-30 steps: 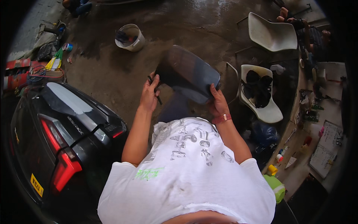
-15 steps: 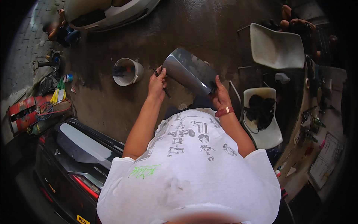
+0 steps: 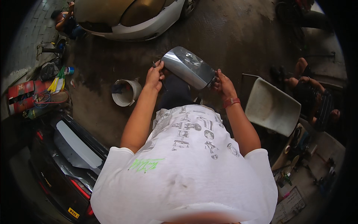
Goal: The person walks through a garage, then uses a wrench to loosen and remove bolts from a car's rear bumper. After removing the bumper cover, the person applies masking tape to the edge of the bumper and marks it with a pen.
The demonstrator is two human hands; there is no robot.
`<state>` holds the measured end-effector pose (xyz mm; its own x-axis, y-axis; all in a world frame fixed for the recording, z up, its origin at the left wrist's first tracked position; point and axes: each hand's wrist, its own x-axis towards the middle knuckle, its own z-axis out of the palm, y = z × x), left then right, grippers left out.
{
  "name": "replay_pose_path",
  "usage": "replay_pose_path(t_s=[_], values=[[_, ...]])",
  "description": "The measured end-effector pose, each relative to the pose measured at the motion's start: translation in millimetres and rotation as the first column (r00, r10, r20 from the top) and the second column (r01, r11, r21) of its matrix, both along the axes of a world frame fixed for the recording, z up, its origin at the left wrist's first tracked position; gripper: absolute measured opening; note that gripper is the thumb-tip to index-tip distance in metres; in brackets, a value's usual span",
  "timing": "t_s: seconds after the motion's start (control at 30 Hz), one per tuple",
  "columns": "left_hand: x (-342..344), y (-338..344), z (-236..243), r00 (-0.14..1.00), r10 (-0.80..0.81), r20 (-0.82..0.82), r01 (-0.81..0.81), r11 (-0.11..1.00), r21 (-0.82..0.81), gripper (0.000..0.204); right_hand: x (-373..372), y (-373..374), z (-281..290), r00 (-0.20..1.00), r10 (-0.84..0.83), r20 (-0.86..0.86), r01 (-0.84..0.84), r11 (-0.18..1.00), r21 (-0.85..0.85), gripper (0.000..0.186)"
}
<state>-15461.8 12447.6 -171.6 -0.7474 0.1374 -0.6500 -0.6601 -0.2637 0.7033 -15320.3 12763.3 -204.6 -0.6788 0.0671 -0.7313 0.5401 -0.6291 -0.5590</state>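
Between my hands is a glossy dark grey, curved car part (image 3: 188, 68) that looks like a side-mirror cover, held out in front of me and slanting down to the right. My left hand (image 3: 153, 77) is closed on its left end. A thin dark stick-like tool (image 3: 154, 64) also passes through the left fingers; its kind is hard to make out. The right end of the cover is gripped by my right hand (image 3: 225, 86), thumb on the upper edge. A red band (image 3: 231, 102) circles my right wrist.
A whitish bucket (image 3: 128, 99) stands on the wet floor to the left. Ahead is a light car (image 3: 149, 28); a dark car (image 3: 56, 168) is behind left. A white chair (image 3: 272, 106) and a seated person (image 3: 311, 89) are at right, near a cluttered bench (image 3: 298, 164).
My body and view have shifted, bringing the car ahead further into sight. The chair with black items has left view. Both hands keep hold of the cover, its face tilted slightly differently.
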Motion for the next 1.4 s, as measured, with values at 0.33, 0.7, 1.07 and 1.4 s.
replay_pose_path(t_s=[0.33,0.7,1.07,1.4], values=[[-335.0,68.8,-4.1,0.977,-0.204,-0.060,0.206,0.978,0.038,0.022,-314.5,79.2,-2.1,0.973,0.217,-0.073,-0.216,0.976,0.023,0.038],[-579.3,112.8,83.1,0.953,-0.168,-0.253,0.132,0.979,-0.152,0.038,-618.5,55.3,44.8,0.903,0.038,-0.429,-0.129,0.975,-0.184,0.036],[-819.2,125.0,32.3,0.946,-0.202,-0.255,0.077,0.901,-0.426,0.061,-934.7,155.7,33.4,0.704,0.646,-0.296,0.039,0.381,0.924,0.038],[-960.9,141.0,15.3,0.869,-0.485,-0.101,0.380,0.784,-0.491,0.048,-1136.2,203.5,45.9,0.619,0.782,0.075,0.124,-0.191,0.974,0.022]])
